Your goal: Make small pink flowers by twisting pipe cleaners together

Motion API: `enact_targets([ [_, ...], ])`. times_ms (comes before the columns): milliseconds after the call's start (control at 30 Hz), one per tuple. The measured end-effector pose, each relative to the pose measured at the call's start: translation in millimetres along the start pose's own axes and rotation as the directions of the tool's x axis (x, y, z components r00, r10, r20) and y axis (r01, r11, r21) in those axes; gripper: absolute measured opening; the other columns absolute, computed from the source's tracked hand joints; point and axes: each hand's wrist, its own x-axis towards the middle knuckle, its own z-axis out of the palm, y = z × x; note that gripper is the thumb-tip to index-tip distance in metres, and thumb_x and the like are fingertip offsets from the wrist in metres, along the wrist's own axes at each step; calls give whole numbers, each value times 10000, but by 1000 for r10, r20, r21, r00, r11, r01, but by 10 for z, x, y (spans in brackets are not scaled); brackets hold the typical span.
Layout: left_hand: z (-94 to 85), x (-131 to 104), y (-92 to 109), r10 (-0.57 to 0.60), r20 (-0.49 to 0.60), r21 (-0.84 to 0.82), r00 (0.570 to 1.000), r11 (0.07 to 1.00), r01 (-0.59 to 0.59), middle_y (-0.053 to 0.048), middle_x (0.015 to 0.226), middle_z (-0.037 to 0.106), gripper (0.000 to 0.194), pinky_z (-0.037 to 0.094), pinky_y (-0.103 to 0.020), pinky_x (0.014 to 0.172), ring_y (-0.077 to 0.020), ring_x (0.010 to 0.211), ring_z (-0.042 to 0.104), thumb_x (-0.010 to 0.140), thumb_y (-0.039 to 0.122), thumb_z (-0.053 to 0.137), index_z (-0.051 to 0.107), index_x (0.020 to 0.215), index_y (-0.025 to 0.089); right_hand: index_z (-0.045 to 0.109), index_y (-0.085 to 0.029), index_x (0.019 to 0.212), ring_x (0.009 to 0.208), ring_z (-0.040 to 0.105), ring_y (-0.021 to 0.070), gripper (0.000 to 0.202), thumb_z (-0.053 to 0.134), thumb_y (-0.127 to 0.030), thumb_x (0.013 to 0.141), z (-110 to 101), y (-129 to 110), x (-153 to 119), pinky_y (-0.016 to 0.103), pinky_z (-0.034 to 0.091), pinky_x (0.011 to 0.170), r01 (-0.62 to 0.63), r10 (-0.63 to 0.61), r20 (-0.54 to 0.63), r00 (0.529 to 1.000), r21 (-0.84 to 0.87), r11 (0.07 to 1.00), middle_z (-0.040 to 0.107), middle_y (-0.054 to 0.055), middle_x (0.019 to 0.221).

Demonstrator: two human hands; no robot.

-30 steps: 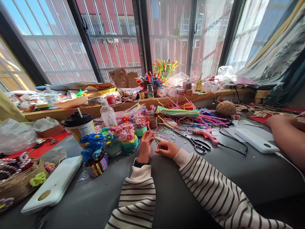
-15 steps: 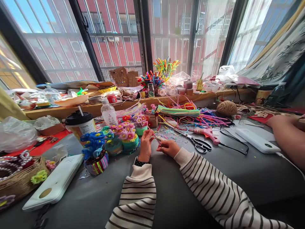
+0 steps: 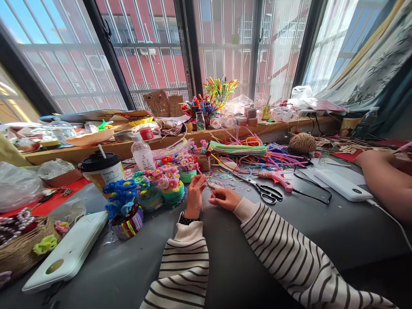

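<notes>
Between my hands runs a thin pink pipe cleaner (image 3: 207, 185), slanting down to the right. My left hand (image 3: 194, 194) pinches its upper end, just right of the pipe-cleaner flower pots. My right hand (image 3: 225, 199) pinches the lower end, and its fingertips partly hide it. Close by on the left stand a pot of pink flowers (image 3: 167, 178) and a pot of blue flowers (image 3: 124, 210). Black-handled scissors (image 3: 269, 194) and a pink glue gun (image 3: 278, 178) lie on the table to the right of my right hand.
Behind my hands lie a bundle of green pipe cleaners (image 3: 238, 148) and loose coloured ones. A lidded cup (image 3: 103, 169) and a bottle (image 3: 142, 152) stand at left. White power banks (image 3: 67, 253) lie on both sides. Another person's arm (image 3: 383, 176) rests at right, near a twine ball (image 3: 302, 142).
The view has shifted slightly, so most things sit a little further left. Both hands keep their pinch on the pipe cleaner, with the right fingertips moved slightly.
</notes>
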Motion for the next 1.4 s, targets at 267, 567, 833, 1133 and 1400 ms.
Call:
enact_targets([
  [267,31,-25,31,0,1,3,1000,1000,0,39,678,463,160,341,-163,570,-45,626,444,559,237,636,514,630,162,486,-147,586,433,307,48,360,564,-497,609,25,46,36,186,237,412,-15,16,-77,997,14,1000,362,-53,452],
  [567,17,-10,9,24,-19,2,1000,1000,-24,35,687,481,175,344,-160,561,-39,614,453,561,258,640,523,651,163,465,-161,564,389,329,48,313,589,-447,591,34,86,52,192,262,400,-27,39,-75,996,153,988,384,-62,425],
  [833,19,-17,32,68,-93,16,993,998,-67,26,697,548,197,344,-164,559,-42,606,479,571,300,635,537,690,177,473,-164,602,383,360,53,315,545,-470,624,-8,68,64,208,305,459,-3,56,-183,982,279,960,402,-75,383],
  [1133,42,-33,30,12,-4,44,1000,999,-11,-1,729,601,224,349,-171,562,-54,620,501,554,290,656,568,719,166,470,-155,584,359,372,45,391,566,-533,574,-23,28,46,200,286,431,-33,78,-114,990,356,934,429,-71,380],
  [1400,30,-27,26,-10,-13,-3,1000,1000,10,-1,707,601,207,350,-177,571,-60,632,512,568,298,647,600,717,162,482,-152,586,356,366,35,401,564,-544,564,-56,-10,44,195,284,421,-45,111,-130,985,430,902,439,-74,390],
])
